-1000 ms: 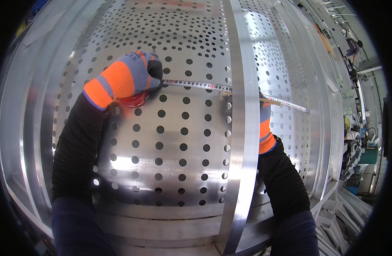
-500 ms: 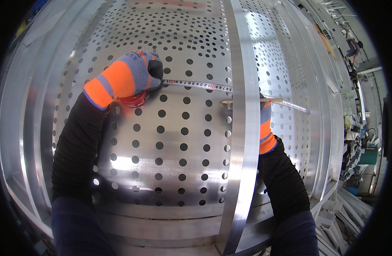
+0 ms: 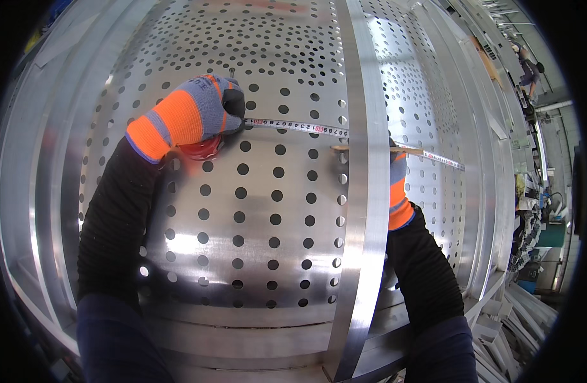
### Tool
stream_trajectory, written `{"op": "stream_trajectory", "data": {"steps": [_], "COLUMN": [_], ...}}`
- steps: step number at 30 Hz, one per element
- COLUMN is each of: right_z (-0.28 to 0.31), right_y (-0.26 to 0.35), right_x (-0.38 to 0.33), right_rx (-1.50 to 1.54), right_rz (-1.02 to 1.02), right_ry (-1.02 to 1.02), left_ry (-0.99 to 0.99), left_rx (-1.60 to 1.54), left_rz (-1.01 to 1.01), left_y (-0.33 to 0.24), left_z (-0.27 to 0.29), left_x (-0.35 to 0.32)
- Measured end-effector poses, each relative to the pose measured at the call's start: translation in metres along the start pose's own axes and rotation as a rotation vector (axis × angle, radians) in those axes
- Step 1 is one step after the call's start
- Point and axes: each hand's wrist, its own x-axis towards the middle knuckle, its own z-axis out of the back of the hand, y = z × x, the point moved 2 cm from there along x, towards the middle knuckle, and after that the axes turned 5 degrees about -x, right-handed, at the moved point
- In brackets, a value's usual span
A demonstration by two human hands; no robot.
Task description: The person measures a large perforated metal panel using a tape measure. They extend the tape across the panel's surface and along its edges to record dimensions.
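Observation:
My left hand point(image 3: 188, 115), in an orange and grey glove with dark fingertips, is closed on a red tape measure point(image 3: 203, 151). From it the pale blade point(image 3: 293, 126) runs right across a perforated metal panel point(image 3: 258, 223), passes behind an upright metal bar point(image 3: 368, 210) and shows again beyond. A thin metal pin point(image 3: 232, 73) sticks up by the left fingers. Partly hidden by the bar, my gloved right hand point(image 3: 399, 191) is closed on a wooden pencil point(image 3: 405, 150), near the blade. The pencil's tip end shows left of the bar.
Long metal frame rails point(image 3: 47, 210) curve along the left side, and more rails point(image 3: 491, 210) stand at the right. A heap of metal profiles point(image 3: 517, 325) lies at lower right. Another person point(image 3: 530, 71) is far off at upper right. A green bin point(image 3: 550, 234) stands at the right.
The pencil has tilted a little, its left end moving slightly up the picture. My left hand and the blade stay nearly still. The far person has shifted slightly.

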Motion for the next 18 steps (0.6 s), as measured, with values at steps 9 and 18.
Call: {"op": "stream_trajectory", "data": {"steps": [9, 18], "right_z": [-0.006, -0.003], "right_y": [0.007, 0.005], "right_x": [-0.003, -0.002], "right_rx": [0.027, 0.002], "right_rz": [0.024, 0.022], "right_ry": [0.003, 0.010], "left_ry": [-0.002, 0.010], "left_rx": [-0.020, -0.017], "left_rz": [-0.008, 0.001], "left_y": [0.005, 0.006], "left_z": [-0.001, -0.002], "left_x": [0.001, 0.003]}}
